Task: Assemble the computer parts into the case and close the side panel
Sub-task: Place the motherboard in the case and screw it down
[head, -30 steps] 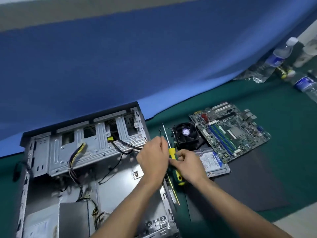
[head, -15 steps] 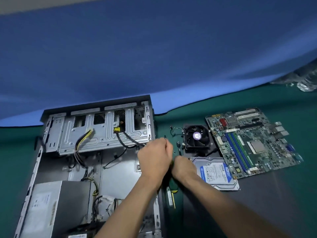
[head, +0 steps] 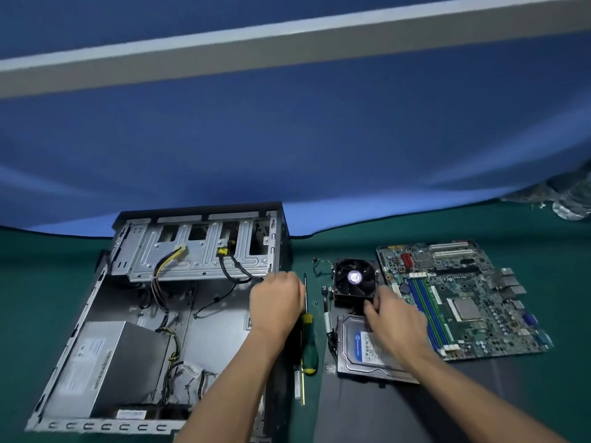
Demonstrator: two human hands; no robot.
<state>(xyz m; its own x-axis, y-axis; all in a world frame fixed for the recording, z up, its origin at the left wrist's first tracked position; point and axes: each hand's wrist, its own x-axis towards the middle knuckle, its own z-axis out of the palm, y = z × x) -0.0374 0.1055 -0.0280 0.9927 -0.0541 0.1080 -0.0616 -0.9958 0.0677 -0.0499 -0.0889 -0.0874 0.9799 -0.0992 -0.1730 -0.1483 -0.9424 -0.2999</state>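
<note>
My right hand point(head: 395, 318) reaches over the hard drive point(head: 364, 350) with its fingers curled at the near edge of the CPU cooler fan point(head: 354, 279); whether they already pinch it or only touch it I cannot tell from here. My left hand point(head: 277, 302) is curled loosely at the right wall of the computer case point(head: 105, 314), and I see nothing in it (though its palm side is hidden). Just beside it the screwdriver point(head: 307, 334) lies flat on the green worktop point(head: 559, 282), between case and drive, held by nobody. Further out, the motherboard point(head: 460, 298) lies to the right of the fan, well outside the case, its processor socket bare of any cooler. Inside the case only the power supply point(head: 105, 362) sits in the near left corner, with loose cables trailing over the drive cage at the far end. I judge the assembly barely begun: motherboard, fan and drive all wait, and the dark sheet under the drive, perhaps the side panel, is not fitted.
</note>
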